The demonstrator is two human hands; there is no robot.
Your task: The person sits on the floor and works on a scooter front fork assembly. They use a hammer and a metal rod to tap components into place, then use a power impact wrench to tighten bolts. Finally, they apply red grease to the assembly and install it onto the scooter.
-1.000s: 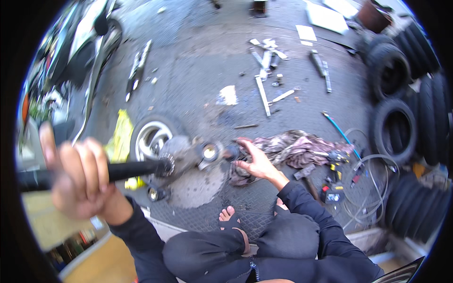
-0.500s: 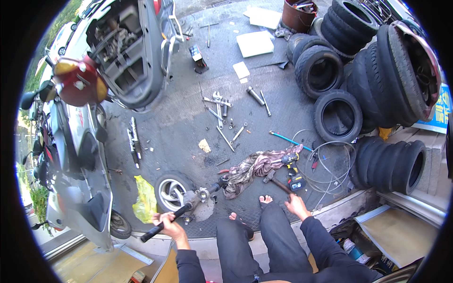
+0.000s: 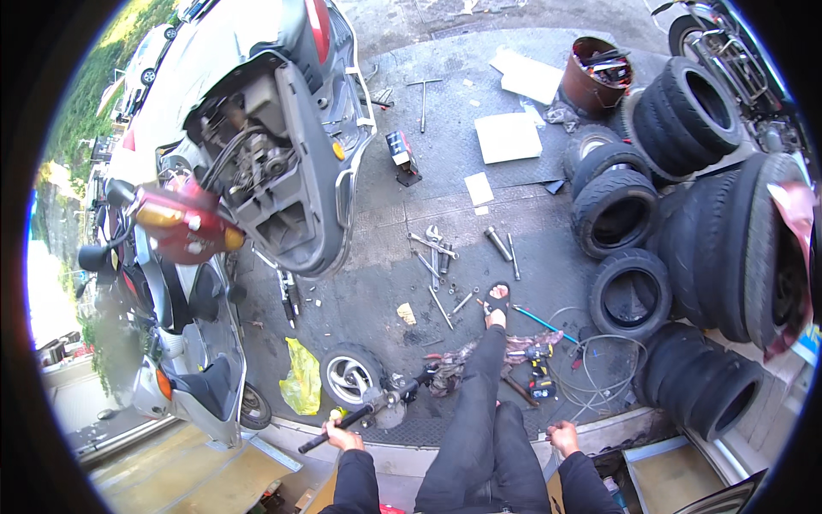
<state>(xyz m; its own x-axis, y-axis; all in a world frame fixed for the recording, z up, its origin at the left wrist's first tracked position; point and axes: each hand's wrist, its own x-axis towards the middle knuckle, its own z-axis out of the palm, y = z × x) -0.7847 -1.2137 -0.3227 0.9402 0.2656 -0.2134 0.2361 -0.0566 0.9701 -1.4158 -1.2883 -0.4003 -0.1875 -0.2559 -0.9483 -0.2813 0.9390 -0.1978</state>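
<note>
My left hand is closed around a black tube at lower centre, angled toward a fork assembly joined to a small silver-rimmed wheel. My right hand hangs at lower right with curled fingers and nothing visible in it. Nearby are a hammer, a yellow cordless power tool and a crumpled patterned cloth. My sandalled foot is stretched out near loose wrenches.
Scooters stand along the left, one with its body open. Tyre piles fill the right, with a rusty bucket behind. White sheets, a yellow bag and a looped hose lie on the floor.
My view has widened and risen. One leg now stretches forward. My right hand went from open by the assembly onto the hammer, then let it go. My left hand still grips the tube.
</note>
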